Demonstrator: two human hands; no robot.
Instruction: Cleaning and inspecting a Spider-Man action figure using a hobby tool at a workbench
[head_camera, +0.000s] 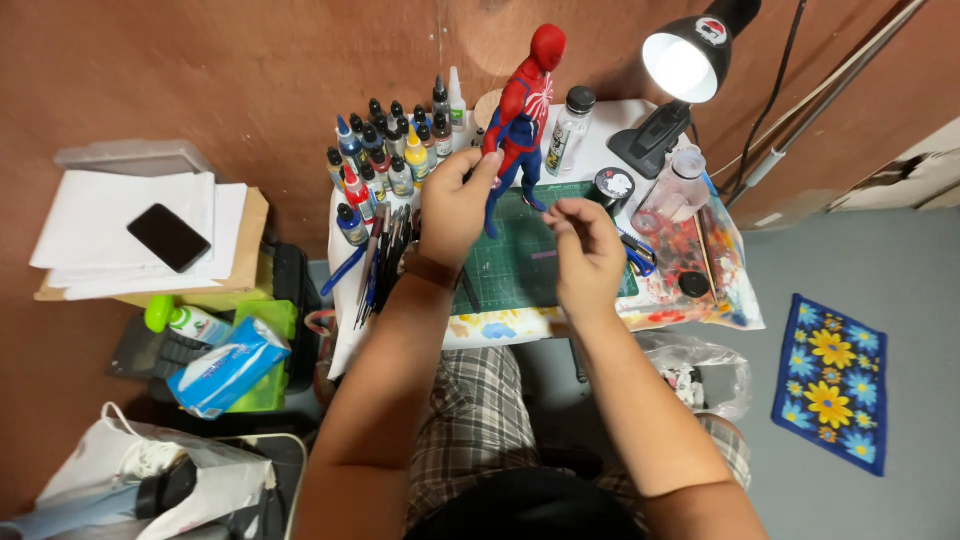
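Pretty cramped tabletop (600, 140). Only real open spot is the green cutting mat (515, 270) in the middle. Paint bottles (385, 165) and brushes (385, 260) wall off the left edge, while the desk lamp (680, 80), a clear jar (675, 190) and a black-lidded pot (612, 187) crowd the right.

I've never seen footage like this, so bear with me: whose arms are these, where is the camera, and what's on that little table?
No machine here: a seated person wears a camera on the head, so you look down along their own arms. The left hand holds a red and blue action figure upright by its arm. The right hand hovers beside it, fingers pinched; whether it holds anything is too small to tell. Below lies a green cutting mat on a small table, with paint bottles, brushes and a lit desk lamp.
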